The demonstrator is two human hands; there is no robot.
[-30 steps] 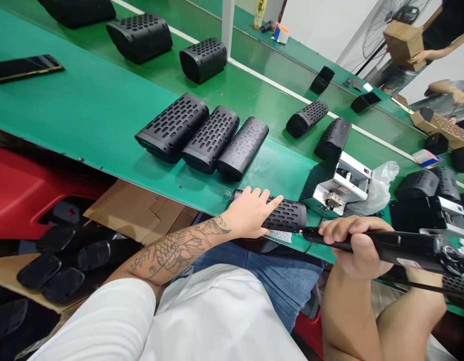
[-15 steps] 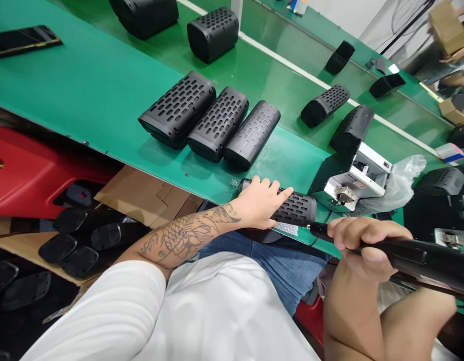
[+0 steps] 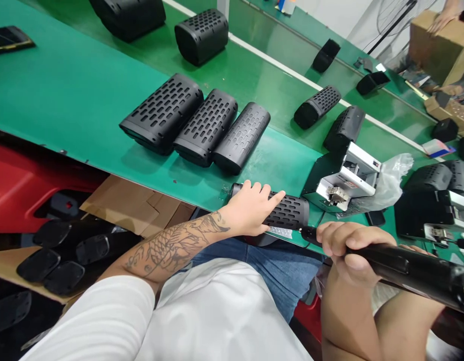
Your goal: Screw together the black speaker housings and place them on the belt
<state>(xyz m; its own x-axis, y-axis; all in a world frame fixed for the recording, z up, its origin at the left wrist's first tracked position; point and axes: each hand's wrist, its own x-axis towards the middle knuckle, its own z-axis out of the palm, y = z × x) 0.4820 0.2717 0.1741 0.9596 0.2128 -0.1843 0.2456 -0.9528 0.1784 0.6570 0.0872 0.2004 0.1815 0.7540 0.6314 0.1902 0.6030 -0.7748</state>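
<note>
Under my left hand (image 3: 254, 208) lies a black housing with slotted holes (image 3: 288, 211), near the front edge of the green bench. The fingers curve over its top and the thumb lies on its near side, gripping it. My right hand (image 3: 348, 245) is wrapped round a black electric screwdriver (image 3: 408, 265). Its bit points left and meets, or nearly meets, the right end of the housing; contact cannot be told apart. A bit of bubble wrap (image 3: 280, 231) shows beneath the housing. Just beyond it stands a silver and black screw feeder (image 3: 342, 180).
Three similar slotted housings (image 3: 207, 128) lie side by side beyond my left hand. More sit on the green conveyor (image 3: 262, 75). A phone (image 3: 10, 39) lies far left. Black parts fill a carton (image 3: 6, 263) below the bench. A co-worker's hand touches a cardboard box (image 3: 438, 47).
The view has shifted, so most of the bench appears further left. Both hands keep their places on the housing and screwdriver. In the background, the cardboard box has changed position.
</note>
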